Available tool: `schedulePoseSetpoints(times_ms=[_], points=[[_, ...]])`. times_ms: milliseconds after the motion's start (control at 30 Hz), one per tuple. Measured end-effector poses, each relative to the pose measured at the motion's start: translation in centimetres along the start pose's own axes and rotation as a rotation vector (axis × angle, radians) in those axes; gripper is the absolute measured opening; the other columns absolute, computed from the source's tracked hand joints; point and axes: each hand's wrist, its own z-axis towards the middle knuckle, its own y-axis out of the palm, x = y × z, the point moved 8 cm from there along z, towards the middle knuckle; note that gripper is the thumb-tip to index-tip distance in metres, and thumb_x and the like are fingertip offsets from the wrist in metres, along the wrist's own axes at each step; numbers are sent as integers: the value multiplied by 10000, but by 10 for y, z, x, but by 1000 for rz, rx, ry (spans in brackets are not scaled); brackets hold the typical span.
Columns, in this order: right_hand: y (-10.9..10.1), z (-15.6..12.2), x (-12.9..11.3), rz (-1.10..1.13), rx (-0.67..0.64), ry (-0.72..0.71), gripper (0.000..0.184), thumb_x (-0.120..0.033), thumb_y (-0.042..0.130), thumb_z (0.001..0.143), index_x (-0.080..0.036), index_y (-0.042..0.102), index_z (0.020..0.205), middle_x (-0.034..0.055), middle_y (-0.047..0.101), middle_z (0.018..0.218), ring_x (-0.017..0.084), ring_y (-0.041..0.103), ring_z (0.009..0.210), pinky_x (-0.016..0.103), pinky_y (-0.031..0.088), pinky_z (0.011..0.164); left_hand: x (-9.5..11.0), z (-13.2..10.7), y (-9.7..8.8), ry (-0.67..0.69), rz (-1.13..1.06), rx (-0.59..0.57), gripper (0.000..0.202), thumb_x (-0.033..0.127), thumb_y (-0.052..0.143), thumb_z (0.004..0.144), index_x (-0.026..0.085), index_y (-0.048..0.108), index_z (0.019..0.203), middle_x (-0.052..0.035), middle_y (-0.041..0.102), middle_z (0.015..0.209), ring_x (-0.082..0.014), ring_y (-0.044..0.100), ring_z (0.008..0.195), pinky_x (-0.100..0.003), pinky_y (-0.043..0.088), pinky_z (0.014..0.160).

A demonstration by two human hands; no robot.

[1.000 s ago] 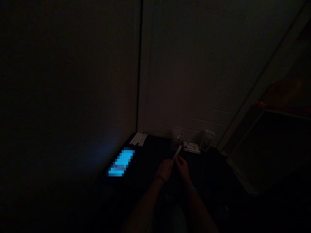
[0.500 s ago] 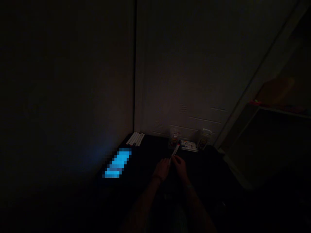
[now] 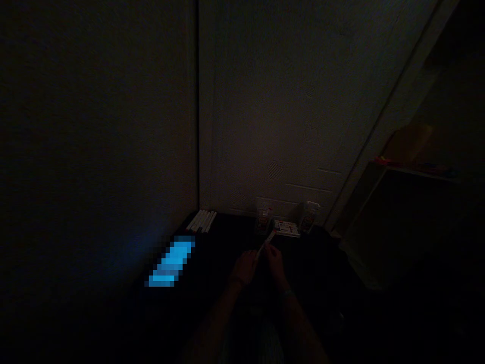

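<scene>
Both hands hold one thin white marker (image 3: 266, 242) between them, over the dark table (image 3: 227, 237). The left hand (image 3: 243, 267) is curled around the lower end of the marker, and the right hand (image 3: 275, 261) pinches it a little higher up with the fingers closed on it. The marker tilts up and away from the person, with its far end pointing toward the wall (image 3: 280, 111). It is very dark, so it is hard to see just how each finger sits. The marker is in the air, near the middle of the table and just in front of the things at the back. At the back of the table, close to the wall, lies a flat pack of markers (image 3: 287, 228), with a small clear packet (image 3: 263, 220) on its left and another small packet (image 3: 308, 217) on its right. In the far left corner of the table a row of white markers (image 3: 202, 221) lies side by side. On the left side of the table a bright blue screen (image 3: 170, 263) glows, well apart from the hands.
</scene>
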Motion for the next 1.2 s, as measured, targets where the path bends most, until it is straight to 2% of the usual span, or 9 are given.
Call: schedulePoseSetpoints(times_ms=[200,400,500,667,867,1200], points=[[-4,1,-2,84,28,-1,396,-501,476,732,-141,632,783,30,593,692,129,496,631,213,380,589,-4,-1,6,-8,-4,6,341,324,251,872,218,440,1136,-51,498,1165,-171,432,1077,-338,325,934],[-7,2,0,109,51,-1,386,-492,511,707,-136,631,796,26,598,720,127,497,651,212,375,606,-1,-1,1,15,-1,25,333,332,248,873,212,461,1098,-52,522,1116,-170,452,1045,-327,346,907],[-8,3,1,110,65,19,403,-512,516,692,-134,630,771,18,591,682,119,491,620,206,368,582,1,0,-1,34,-7,22,320,317,253,873,214,454,1101,-49,529,1096,-160,465,1022,-321,352,897],[-7,2,-4,117,61,12,442,-549,470,710,-137,626,749,23,587,662,119,493,607,208,374,574,0,0,0,-9,-1,-3,322,315,275,869,207,442,1123,-60,511,1142,-166,447,1056,-333,333,921],[-12,0,0,138,128,68,481,-587,418,723,-145,590,640,12,547,570,109,468,534,206,355,519,-1,-1,-1,-21,2,-17,345,344,265,868,207,447,1126,-60,509,1154,-183,440,1071,-334,338,916],[-10,2,-1,165,85,44,454,-559,453,718,-137,621,706,2,546,582,100,460,539,208,360,541,2,0,-4,-3,-1,-21,335,331,247,875,210,457,1106,-61,521,1115,-166,465,1026,-326,347,898]])
